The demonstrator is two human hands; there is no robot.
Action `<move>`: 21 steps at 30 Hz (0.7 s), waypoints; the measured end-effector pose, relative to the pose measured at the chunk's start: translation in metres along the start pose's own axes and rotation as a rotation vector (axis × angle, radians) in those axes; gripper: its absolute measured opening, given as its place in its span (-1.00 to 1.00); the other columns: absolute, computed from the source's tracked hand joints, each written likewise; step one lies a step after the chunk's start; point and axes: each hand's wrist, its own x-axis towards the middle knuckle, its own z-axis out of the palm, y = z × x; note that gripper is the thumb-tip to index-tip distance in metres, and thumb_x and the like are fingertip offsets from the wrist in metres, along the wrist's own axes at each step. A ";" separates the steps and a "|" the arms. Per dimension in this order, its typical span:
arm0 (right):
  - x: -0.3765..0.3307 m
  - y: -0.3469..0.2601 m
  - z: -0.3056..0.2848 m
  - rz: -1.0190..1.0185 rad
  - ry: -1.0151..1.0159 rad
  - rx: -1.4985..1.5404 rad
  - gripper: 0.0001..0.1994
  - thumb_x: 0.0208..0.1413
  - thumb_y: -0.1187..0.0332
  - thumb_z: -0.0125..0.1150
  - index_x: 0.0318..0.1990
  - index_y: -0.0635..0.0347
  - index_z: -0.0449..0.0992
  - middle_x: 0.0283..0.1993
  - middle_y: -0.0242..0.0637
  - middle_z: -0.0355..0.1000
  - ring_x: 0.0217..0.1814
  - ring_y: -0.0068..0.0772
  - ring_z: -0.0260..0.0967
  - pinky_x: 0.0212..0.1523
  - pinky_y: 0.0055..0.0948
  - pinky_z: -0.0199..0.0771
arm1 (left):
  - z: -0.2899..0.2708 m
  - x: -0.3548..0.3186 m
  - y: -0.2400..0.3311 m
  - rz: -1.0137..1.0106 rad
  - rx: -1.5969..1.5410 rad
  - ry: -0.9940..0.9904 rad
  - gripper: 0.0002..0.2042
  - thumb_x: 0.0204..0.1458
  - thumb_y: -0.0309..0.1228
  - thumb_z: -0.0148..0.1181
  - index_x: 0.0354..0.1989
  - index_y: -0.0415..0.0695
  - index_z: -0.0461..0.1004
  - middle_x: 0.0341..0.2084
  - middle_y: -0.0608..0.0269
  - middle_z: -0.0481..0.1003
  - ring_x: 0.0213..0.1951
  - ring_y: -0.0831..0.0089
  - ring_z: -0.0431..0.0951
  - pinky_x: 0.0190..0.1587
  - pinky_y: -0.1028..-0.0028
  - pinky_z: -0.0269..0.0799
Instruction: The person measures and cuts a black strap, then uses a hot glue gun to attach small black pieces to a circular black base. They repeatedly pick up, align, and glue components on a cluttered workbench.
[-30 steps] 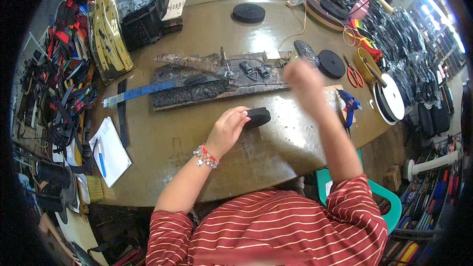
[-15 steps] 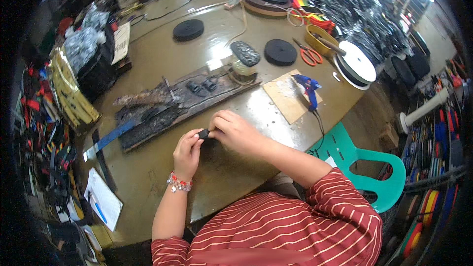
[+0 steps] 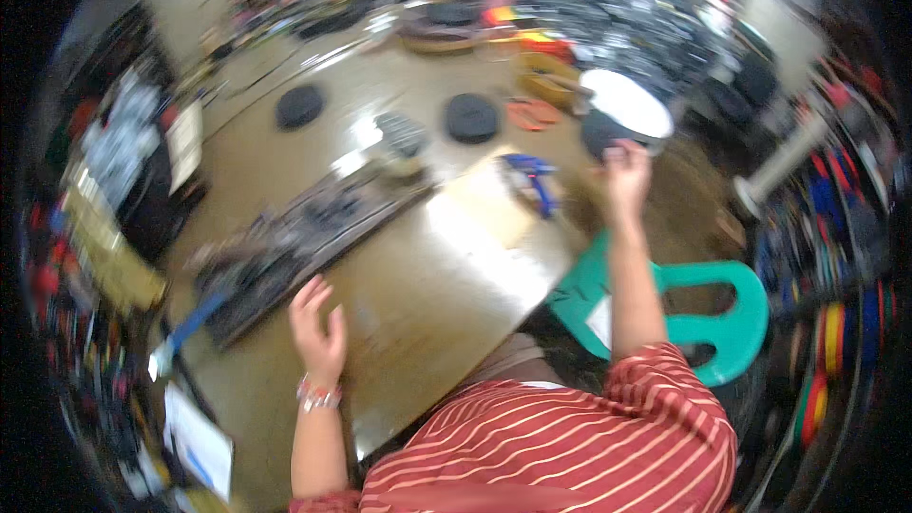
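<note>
My left hand (image 3: 320, 331) hovers over the near part of the table, its fingers spread and nothing in them. Beside it lies the long dark board (image 3: 313, 237) with small black pieces on top. My right hand (image 3: 627, 177) reaches out to the right, its fingertips at the lower rim of a large spool (image 3: 627, 103) with a white face and dark side. Blur hides whether those fingers touch or grip anything. To its left, a blue glue gun (image 3: 538, 180) lies on a tan sheet (image 3: 486, 201).
Black webbing rolls (image 3: 472, 119) (image 3: 300, 106), orange-handled scissors (image 3: 532, 113) and a yellow container (image 3: 548, 79) stand farther back. A green plastic stool (image 3: 708, 274) is by the table's right edge. A notepad (image 3: 198, 442) lies at the near left.
My hands have parted. The small black piece they held is no longer seen. My right hand has swung right to the spool; my left has opened. The whole view has shifted.
</note>
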 end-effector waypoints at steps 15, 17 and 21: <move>0.041 -0.229 -0.390 0.144 0.276 -1.715 -0.78 -0.07 0.26 0.13 -0.37 0.18 0.58 -0.33 0.01 0.52 -0.30 0.01 0.51 -0.27 -0.10 0.51 | 0.003 -0.006 0.031 0.255 -0.192 -0.012 -0.81 0.10 -0.50 0.14 -0.14 -0.32 0.44 -0.10 -0.02 0.43 -0.05 0.17 0.43 0.09 0.29 0.33; 0.004 -0.293 -0.474 0.263 0.565 -1.806 -0.76 0.03 0.33 -0.03 -0.35 0.19 0.60 -0.31 0.01 0.52 -0.27 0.01 0.52 -0.29 -0.05 0.50 | 0.006 -0.005 0.033 0.313 -0.202 -0.001 -0.82 0.09 -0.51 0.14 -0.15 -0.32 0.45 -0.11 -0.03 0.43 -0.05 0.17 0.43 0.09 0.28 0.32; -0.074 -0.389 -0.594 0.569 0.804 -2.128 -0.72 0.10 0.37 -0.09 -0.22 0.17 0.61 -0.10 -0.02 0.50 -0.06 0.01 0.48 -0.10 -0.11 0.51 | 0.008 -0.012 0.032 0.342 -0.084 0.013 -0.87 0.10 -0.50 0.13 -0.24 -0.30 0.51 -0.13 -0.03 0.44 -0.03 0.14 0.42 0.11 0.26 0.30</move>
